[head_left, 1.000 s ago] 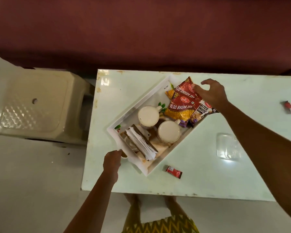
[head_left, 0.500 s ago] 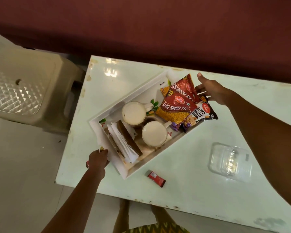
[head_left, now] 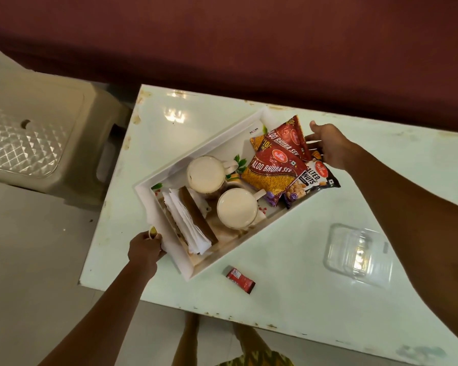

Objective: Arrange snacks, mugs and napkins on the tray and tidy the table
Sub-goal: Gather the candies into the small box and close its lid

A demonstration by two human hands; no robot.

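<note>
Legibly printed: "ALOO BHUJIA SEV" on two red packets [head_left: 271, 165]; "SALTED ...NUTS" on the dark packet [head_left: 311, 182].
Tray [head_left: 209, 140]: white, skewed on the table [head_left: 288, 281]; near corner just beside the 6 o'clock table edge.
Contents: two mugs [head_left: 237, 207] centre, napkins [head_left: 189, 224] at 8 o'clock, packets at 2 o'clock, overhanging the rim.
Left hand [head_left: 144, 248]: clamped on tray's 8 o'clock end.
Right hand [head_left: 328, 145]: fingers spread, touching packets.
Open room: 4 o'clock holds a clear container [head_left: 358, 253] and a red sachet [head_left: 239, 278].

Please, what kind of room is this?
Probably a home living room: a low white table stands before a maroon sofa, with a plastic stool beside it and a snack tray on top.
</note>
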